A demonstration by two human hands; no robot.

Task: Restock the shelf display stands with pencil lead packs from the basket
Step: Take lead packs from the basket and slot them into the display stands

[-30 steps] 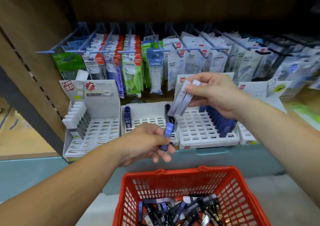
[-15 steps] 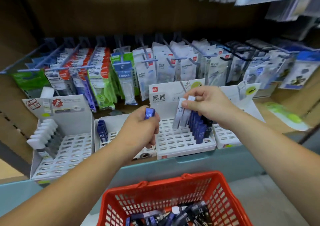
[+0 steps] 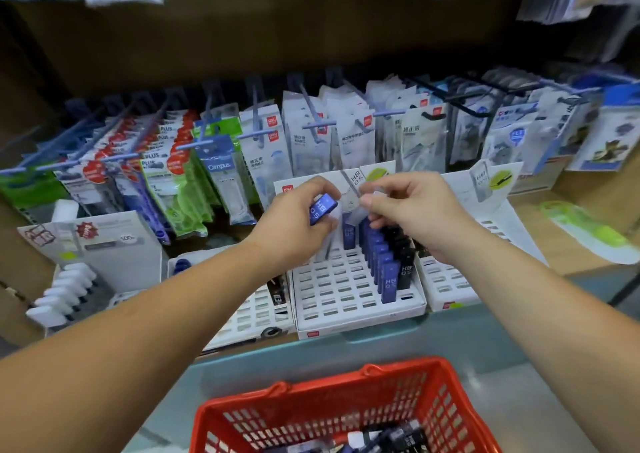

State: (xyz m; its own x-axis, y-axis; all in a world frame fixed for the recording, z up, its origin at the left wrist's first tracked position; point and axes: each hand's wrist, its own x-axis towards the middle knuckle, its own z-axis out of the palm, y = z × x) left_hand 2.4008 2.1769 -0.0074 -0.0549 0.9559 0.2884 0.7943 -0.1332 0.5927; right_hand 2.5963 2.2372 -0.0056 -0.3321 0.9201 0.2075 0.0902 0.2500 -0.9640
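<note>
My left hand [image 3: 294, 224] grips a blue HB 0.5 pencil lead pack [image 3: 322, 208] above the back of the middle white display stand [image 3: 339, 300]. Close beside it, my right hand [image 3: 412, 210] pinches pale grey lead packs [image 3: 356, 211] over the stand's rear slots. Rows of blue and black packs [image 3: 389, 262] stand upright in the right columns of that stand. The red basket [image 3: 349, 414] sits low in front, with several dark lead packs [image 3: 391, 437] in its bottom.
A second slotted stand [image 3: 256, 314] sits left of the middle one, and a stand with white-capped tubes [image 3: 69, 293] further left. Another white stand [image 3: 446, 282] is at the right. Hanging blister packs on hooks [image 3: 311, 130] fill the back. A teal shelf edge [image 3: 381, 338] runs in front.
My left hand has risen from near the basket to the middle stand with the blue pack. My right hand has lowered the grey packs toward the rear slots. The two hands have come together.
</note>
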